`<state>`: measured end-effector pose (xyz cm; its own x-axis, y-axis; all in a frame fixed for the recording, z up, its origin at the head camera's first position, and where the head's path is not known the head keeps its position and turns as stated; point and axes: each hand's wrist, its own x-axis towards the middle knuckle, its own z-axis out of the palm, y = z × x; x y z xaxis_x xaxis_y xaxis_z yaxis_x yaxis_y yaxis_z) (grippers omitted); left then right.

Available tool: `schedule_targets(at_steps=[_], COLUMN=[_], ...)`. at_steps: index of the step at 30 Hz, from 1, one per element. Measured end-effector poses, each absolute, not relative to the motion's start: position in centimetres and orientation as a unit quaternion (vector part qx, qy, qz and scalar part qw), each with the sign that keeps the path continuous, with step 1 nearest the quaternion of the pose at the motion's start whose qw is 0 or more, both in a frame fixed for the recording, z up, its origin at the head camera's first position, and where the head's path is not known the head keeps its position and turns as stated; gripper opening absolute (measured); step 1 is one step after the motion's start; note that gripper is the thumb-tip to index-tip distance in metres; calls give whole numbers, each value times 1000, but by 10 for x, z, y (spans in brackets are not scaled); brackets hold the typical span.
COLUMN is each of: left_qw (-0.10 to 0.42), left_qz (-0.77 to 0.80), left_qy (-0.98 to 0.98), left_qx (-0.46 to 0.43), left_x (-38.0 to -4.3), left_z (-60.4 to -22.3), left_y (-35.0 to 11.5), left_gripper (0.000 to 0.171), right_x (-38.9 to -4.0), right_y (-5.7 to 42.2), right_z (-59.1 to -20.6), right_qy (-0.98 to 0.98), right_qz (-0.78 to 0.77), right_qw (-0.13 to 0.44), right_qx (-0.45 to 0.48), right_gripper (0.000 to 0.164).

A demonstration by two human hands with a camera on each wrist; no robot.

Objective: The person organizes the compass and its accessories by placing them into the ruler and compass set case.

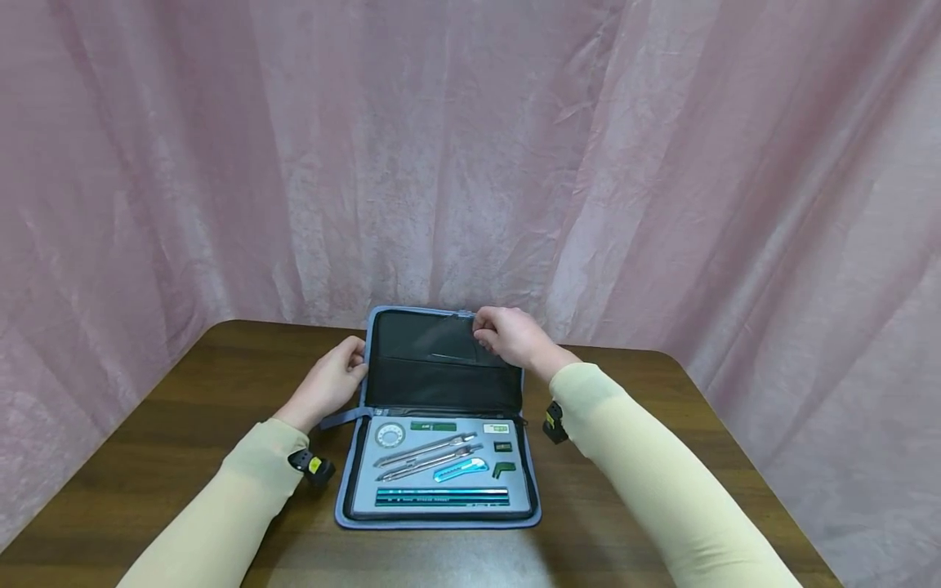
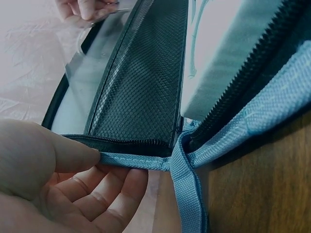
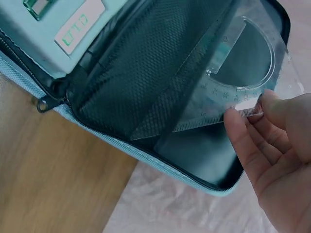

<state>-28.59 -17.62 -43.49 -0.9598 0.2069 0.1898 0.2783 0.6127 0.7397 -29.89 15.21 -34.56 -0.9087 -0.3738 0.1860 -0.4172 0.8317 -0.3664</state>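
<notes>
A blue-edged zip case (image 1: 341,490) stands open on the table, its lid raised at the back. At the lid's left edge, my left hand (image 1: 332,380) pinches the blue fabric rim between thumb and fingers. Up at the lid's top right, my right hand (image 1: 510,336) pinches a clear plastic set square (image 3: 221,94) by one edge. The set square has printed scales and a rounded cutout. Its lower part lies behind the black mesh pocket (image 3: 131,92) inside the lid; the rest sticks out above.
A light tray (image 1: 360,490) in the case base holds two metal compasses (image 1: 426,461), a blue cutter (image 1: 461,469), pencils (image 1: 441,496), an eraser (image 1: 496,429) and a sharpener (image 1: 503,447). The wooden table (image 1: 184,425) extends around the case, with a pink curtain (image 1: 470,163) behind.
</notes>
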Motion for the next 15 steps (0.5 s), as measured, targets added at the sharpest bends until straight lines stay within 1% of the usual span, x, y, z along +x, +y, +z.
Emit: schedule_targets(at_steps=[5, 11, 15], left_qw=[40, 41, 49], left_qz=[-420, -418, -417], left_qy=[-897, -898, -898], left_qx=[-135, -134, -136], left_x=[-285, -284, -285], left_z=[-433, -432, -433], left_y=[-174, -174, -174], left_gripper=[25, 25, 24], right_x=[-297, -293, -292], right_y=[149, 147, 145], right_z=[-354, -364, -368], right_qy=[-958, -957, -961], right_qz=[187, 181, 168], right_qw=[54, 30, 29], right_qx=[210, 224, 220], right_gripper=[6, 7, 7])
